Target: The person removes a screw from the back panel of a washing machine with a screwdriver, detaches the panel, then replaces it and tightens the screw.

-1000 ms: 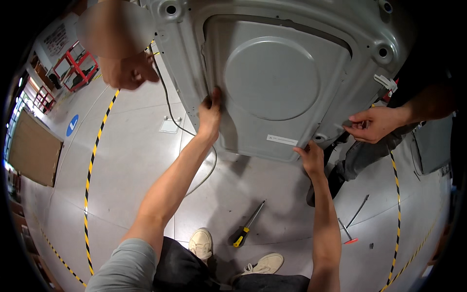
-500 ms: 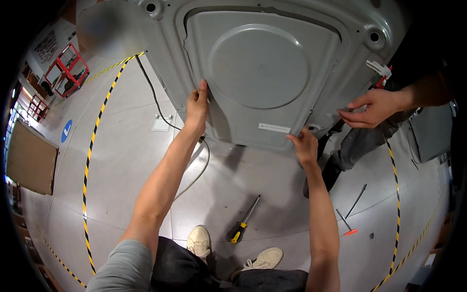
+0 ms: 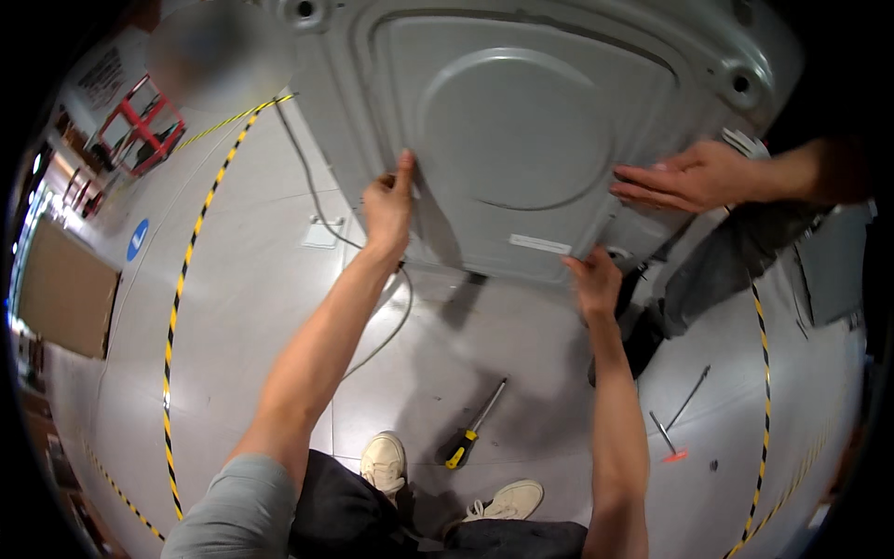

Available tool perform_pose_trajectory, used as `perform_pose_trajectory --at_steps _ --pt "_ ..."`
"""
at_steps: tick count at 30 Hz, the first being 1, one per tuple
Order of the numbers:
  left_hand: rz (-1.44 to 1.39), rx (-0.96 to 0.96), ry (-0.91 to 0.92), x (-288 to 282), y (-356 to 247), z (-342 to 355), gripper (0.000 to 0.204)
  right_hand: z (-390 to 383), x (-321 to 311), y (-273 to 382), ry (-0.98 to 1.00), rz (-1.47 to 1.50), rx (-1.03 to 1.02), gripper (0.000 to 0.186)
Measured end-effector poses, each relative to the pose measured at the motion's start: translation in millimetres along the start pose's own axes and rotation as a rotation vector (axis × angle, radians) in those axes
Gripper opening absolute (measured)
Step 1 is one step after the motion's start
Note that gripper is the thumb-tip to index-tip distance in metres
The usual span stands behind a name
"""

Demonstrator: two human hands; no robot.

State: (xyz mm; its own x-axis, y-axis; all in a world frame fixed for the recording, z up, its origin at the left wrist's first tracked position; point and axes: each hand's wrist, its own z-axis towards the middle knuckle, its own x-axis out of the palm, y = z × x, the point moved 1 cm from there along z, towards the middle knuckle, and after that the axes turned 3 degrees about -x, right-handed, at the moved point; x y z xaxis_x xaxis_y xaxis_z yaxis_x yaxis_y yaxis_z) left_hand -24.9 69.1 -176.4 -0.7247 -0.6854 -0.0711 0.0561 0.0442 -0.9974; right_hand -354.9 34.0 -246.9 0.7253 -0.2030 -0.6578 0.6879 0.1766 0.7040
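A grey back panel (image 3: 521, 130) with a raised circle and a white label (image 3: 540, 244) sits in the grey housing (image 3: 340, 112) of a large appliance. My left hand (image 3: 389, 212) is closed at the panel's left edge, thumb pointing up along it, the other fingers curled. At the lower right corner, my right hand (image 3: 596, 281) pinches the panel's edge between thumb and fingers. Another person's hand (image 3: 698, 177), fingers stretched out, reaches in from the right and touches the panel's right side.
On the floor in front of my shoes lies a yellow and black screwdriver (image 3: 472, 429). A T-handled tool (image 3: 672, 419) lies to the right. A dark cable (image 3: 312, 182) trails at left. Striped tape (image 3: 196, 224) marks the floor. The other person's leg (image 3: 717, 279) stands at right.
The other person's hand has moved up and left, from beside the housing onto the panel's right side, its fingers straightening. My hands keep their places on the panel; the whole view has shifted slightly.
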Motion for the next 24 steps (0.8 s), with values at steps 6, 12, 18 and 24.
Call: perform_pose_trajectory --at_steps 6,12,18,24 --pt "-0.079 0.059 0.026 2 2 -5 0.059 0 -3 -4 0.030 0.092 -0.042 0.033" --pt "0.318 0.241 0.107 -18 -20 -20 0.057 2 -7 -3 0.051 0.050 -0.055 0.030" --pt "0.567 0.413 0.113 -26 -11 -16 0.055 6 -4 -14 0.026 0.038 -0.098 0.033" --pt "0.446 0.389 0.004 -17 0 -23 0.051 4 -4 -8 0.053 0.054 -0.072 0.034"
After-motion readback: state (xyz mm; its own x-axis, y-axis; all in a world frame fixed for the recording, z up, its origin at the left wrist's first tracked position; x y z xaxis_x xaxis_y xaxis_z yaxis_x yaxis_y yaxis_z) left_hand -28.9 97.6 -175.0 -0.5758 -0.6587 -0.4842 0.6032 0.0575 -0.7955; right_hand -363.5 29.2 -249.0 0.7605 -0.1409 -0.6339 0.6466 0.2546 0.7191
